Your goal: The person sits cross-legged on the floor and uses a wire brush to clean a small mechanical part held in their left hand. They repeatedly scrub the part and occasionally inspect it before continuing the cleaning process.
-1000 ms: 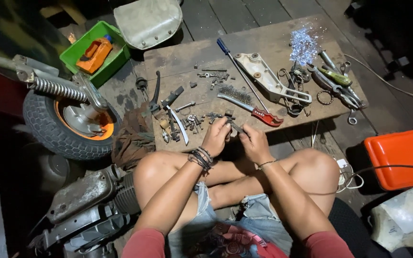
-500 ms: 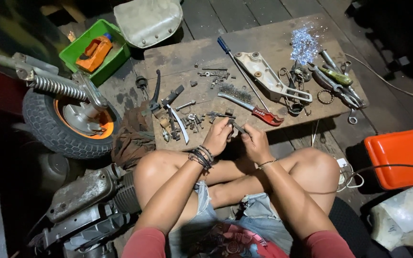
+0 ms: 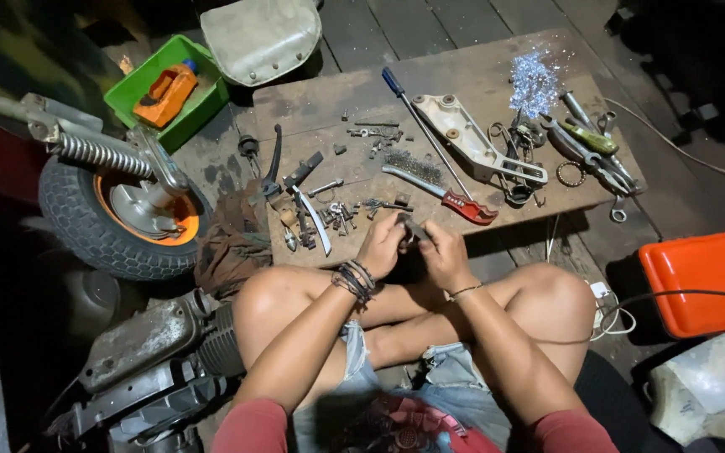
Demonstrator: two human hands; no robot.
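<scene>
I sit cross-legged at the near edge of a low wooden board (image 3: 463, 71) covered with parts. My left hand (image 3: 382, 243) and my right hand (image 3: 444, 252) are close together over that edge, both pinching a small dark metal part (image 3: 414, 226) between the fingertips. Just beyond my hands lie a wire brush with a red handle (image 3: 442, 188), several loose bolts and screws (image 3: 339, 214), a chrome lever (image 3: 316, 220), a blue-handled screwdriver (image 3: 421, 126) and a white metal bracket (image 3: 472, 134).
A small wheel with an orange hub (image 3: 119, 214) and a spring stands at left, with a green tray (image 3: 165, 88) behind it. An engine part (image 3: 153, 348) lies by my left knee. Wrenches (image 3: 589, 147) sit at the board's right end. An orange case (image 3: 702, 277) lies at right.
My hands have drawn slightly closer together around the small part, and my right thumb has shifted over it. Nothing on the board has moved.
</scene>
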